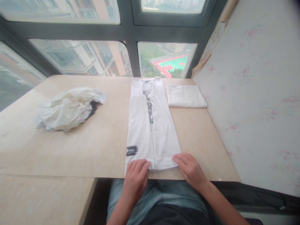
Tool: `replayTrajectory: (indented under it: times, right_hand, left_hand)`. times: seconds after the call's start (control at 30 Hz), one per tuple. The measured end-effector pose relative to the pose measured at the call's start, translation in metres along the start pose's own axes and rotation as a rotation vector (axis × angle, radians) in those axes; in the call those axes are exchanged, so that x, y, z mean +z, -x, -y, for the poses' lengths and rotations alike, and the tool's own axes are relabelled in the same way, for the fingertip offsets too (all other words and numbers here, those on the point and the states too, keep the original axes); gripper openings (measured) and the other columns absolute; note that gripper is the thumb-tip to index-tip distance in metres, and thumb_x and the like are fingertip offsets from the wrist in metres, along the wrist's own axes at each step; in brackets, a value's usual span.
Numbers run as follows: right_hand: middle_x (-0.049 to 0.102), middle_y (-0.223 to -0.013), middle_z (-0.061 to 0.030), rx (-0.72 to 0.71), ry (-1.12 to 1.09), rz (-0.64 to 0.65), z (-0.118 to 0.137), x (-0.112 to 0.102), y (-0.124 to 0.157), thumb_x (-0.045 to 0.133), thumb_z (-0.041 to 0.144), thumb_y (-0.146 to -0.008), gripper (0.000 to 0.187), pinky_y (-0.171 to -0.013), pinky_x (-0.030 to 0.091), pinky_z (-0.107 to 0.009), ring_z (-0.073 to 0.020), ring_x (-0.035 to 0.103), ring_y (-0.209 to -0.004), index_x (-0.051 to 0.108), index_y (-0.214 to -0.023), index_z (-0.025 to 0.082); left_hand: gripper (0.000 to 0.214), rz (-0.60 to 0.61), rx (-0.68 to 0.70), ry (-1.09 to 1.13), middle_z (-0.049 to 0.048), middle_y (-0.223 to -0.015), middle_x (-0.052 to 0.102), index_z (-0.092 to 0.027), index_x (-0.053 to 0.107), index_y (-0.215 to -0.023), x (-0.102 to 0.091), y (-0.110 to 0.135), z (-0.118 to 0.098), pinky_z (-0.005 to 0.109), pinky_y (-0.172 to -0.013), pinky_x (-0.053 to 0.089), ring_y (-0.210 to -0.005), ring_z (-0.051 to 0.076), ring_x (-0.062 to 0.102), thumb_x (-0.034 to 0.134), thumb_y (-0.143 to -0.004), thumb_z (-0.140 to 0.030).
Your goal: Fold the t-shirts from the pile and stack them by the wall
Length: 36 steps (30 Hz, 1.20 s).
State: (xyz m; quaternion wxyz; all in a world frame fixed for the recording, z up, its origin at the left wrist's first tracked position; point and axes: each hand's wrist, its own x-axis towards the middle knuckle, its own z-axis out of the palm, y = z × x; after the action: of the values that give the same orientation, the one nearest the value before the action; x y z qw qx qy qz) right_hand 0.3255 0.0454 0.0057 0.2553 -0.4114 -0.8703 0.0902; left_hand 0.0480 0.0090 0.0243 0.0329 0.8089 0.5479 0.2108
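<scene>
A white T-shirt (pixel 152 125) lies on the wooden table (pixel 98 140), folded lengthwise into a long strip with both sides turned in. A printed stripe shows down its middle and a black label sits near its lower left. My left hand (pixel 136 176) rests on the shirt's near left corner with the fingers curled over the hem. My right hand (pixel 189 168) lies on the near right corner, fingers together and pressing the hem at the table's front edge.
A crumpled heap of white clothes (pixel 67 109) with something dark beneath lies at the left. A neatly folded white garment (pixel 186 96) sits at the back right. Windows run behind the table, and a papered wall (pixel 253 93) bounds the right side.
</scene>
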Motion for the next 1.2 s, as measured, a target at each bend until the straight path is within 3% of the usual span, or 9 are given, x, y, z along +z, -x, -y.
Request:
replayTrajectory:
  times: [0.23, 0.63, 0.87, 1.0, 1.2]
  right_hand:
    - [0.071, -0.1, -0.0079, -0.051, -0.105, -0.101, -0.001, -0.004, -0.001, 0.047, 0.002, -0.093, 0.034, -0.085, 0.053, -0.038, -0.0198, 0.064, -0.096, 0.069, -0.112, 0.021]
    - [0.07, -0.103, -0.0086, -0.058, -0.189, -0.069, -0.013, -0.009, 0.007, 0.05, 0.0, -0.09, 0.035, -0.09, 0.054, -0.039, -0.0197, 0.063, -0.099, 0.067, -0.115, 0.019]
    - [0.069, -0.099, -0.0083, -0.043, -0.172, -0.008, -0.019, -0.022, 0.012, 0.051, 0.003, -0.092, 0.028, -0.084, 0.054, -0.035, -0.019, 0.062, -0.095, 0.068, -0.109, 0.017]
    - [0.068, -0.103, -0.0088, 0.001, -0.075, 0.049, -0.006, -0.022, 0.004, 0.056, 0.013, -0.093, 0.018, -0.087, 0.052, -0.04, -0.0216, 0.062, -0.098, 0.068, -0.106, 0.019]
    - [0.066, -0.109, -0.0101, -0.018, -0.131, 0.068, 0.037, -0.002, -0.02, 0.059, 0.021, -0.093, 0.024, -0.089, 0.047, -0.043, -0.024, 0.058, -0.101, 0.062, -0.116, 0.017]
  left_hand:
    - [0.028, 0.023, 0.0, 0.052, 0.0067, -0.107, 0.067, -0.02, 0.064, -0.109, 0.001, 0.007, 0.006, 0.035, -0.089, 0.047, -0.1, 0.021, 0.059, 0.05, -0.091, -0.005]
    - [0.028, 0.019, -0.001, 0.113, 0.0068, -0.107, 0.066, -0.02, 0.063, -0.11, 0.005, 0.013, 0.01, 0.036, -0.089, 0.048, -0.1, 0.021, 0.058, 0.05, -0.09, -0.005]
    - [0.026, 0.033, -0.017, 0.128, 0.0074, -0.107, 0.065, -0.02, 0.061, -0.109, 0.002, 0.009, 0.006, 0.037, -0.087, 0.048, -0.099, 0.022, 0.057, 0.051, -0.09, -0.007]
    - [0.023, 0.071, -0.021, 0.125, 0.0077, -0.107, 0.064, -0.02, 0.061, -0.109, 0.0, 0.007, 0.004, 0.038, -0.087, 0.048, -0.099, 0.023, 0.057, 0.053, -0.09, -0.01]
    - [0.026, 0.065, -0.016, 0.107, 0.0083, -0.11, 0.064, -0.021, 0.06, -0.114, -0.002, 0.006, -0.002, 0.04, -0.089, 0.047, -0.1, 0.024, 0.057, 0.054, -0.091, -0.012]
